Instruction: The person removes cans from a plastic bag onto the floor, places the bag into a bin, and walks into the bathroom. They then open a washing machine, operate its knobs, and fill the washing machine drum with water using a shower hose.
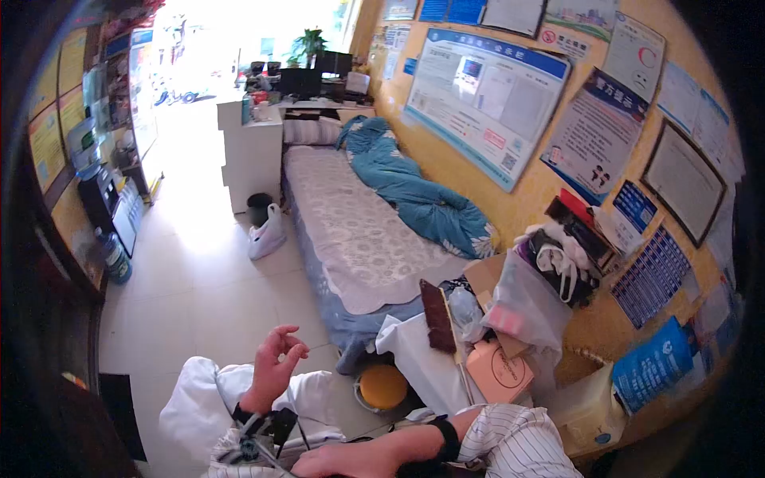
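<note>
My left hand (277,368) is raised at the lower centre, palm turned sideways, its fingers loosely bent and apart with nothing between them. A black strap with a dark device (275,426) and cables sits around that wrist. My right hand (351,460) reaches across from the right at the bottom edge, beside the cables and the left forearm. Its fingertips are hidden, so what it touches is unclear. A black band (448,436) circles the right wrist. White cloth (199,402) lies behind and beside my left hand.
Ahead stands a bed (370,231) with a teal blanket (406,183). A yellow round stool (383,387) is near its foot. A brush (437,316), a pink box (500,372) and bags are at the right. A white bag (268,237) rests on the floor.
</note>
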The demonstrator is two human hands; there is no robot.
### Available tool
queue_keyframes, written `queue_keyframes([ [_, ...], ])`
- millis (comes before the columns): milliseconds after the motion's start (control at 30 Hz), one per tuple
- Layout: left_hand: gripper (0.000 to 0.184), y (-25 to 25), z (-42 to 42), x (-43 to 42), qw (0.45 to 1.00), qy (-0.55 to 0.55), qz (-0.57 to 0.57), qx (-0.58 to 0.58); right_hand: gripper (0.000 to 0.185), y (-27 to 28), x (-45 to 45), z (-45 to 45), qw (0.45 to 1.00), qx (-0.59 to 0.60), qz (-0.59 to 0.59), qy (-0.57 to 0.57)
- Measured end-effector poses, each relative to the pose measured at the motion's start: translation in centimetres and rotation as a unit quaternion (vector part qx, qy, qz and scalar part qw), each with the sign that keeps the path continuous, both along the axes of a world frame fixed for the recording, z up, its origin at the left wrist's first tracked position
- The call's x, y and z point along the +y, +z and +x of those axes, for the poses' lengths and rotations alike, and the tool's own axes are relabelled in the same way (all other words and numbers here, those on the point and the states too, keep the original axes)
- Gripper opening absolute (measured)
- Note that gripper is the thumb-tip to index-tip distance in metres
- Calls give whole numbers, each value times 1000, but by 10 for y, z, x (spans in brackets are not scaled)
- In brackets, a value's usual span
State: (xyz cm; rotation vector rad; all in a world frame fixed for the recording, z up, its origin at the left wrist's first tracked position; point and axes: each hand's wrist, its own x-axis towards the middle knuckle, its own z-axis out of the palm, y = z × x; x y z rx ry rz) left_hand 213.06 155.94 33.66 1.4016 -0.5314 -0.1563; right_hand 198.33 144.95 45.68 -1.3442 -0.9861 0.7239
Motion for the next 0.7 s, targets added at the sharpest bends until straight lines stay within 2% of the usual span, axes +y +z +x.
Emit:
queue_keyframes([
  [33,30,-9,-7,5,1000,12,1,5,44,2,-2,-1,999,11,-39,34],
  [67,30,-20,-12,8,998,31,49,-23,52,1,0,-7,1000,-2,-11,-4],
  [100,30,-29,-14,9,993,49,95,-56,52,-1,2,-8,1000,-7,-12,9],
  [133,31,-40,-21,8,993,57,81,-67,54,-4,6,-9,1000,-8,-14,1],
  [167,31,-61,-27,5,998,53,6,16,56,-7,11,-11,1000,-6,-14,-13],
  [200,31,-76,-33,5,996,73,17,42,59,-15,12,-7,996,-60,-61,-7],
  [267,30,-90,-44,11,992,99,21,76,60,-19,16,-7,995,-62,-73,-4],
  [333,29,-96,-54,20,968,144,181,-94,60,-19,20,-7,994,-61,-89,-6],
  [433,28,-123,-74,24,966,162,178,-97,61,-10,23,-6,991,-39,-127,-27],
  [500,30,-145,-92,30,972,161,161,-50,60,-6,25,-5,987,-39,-154,-12],
  [567,31,-168,-108,39,948,207,223,-92,60,-13,25,-8,987,-58,-148,-19],
  [633,34,-166,-113,46,944,195,247,-102,59,-14,27,-9,987,-79,-140,-28],
  [700,36,-163,-118,54,939,186,272,-102,59,-9,29,-12,984,-17,-159,-79],
])
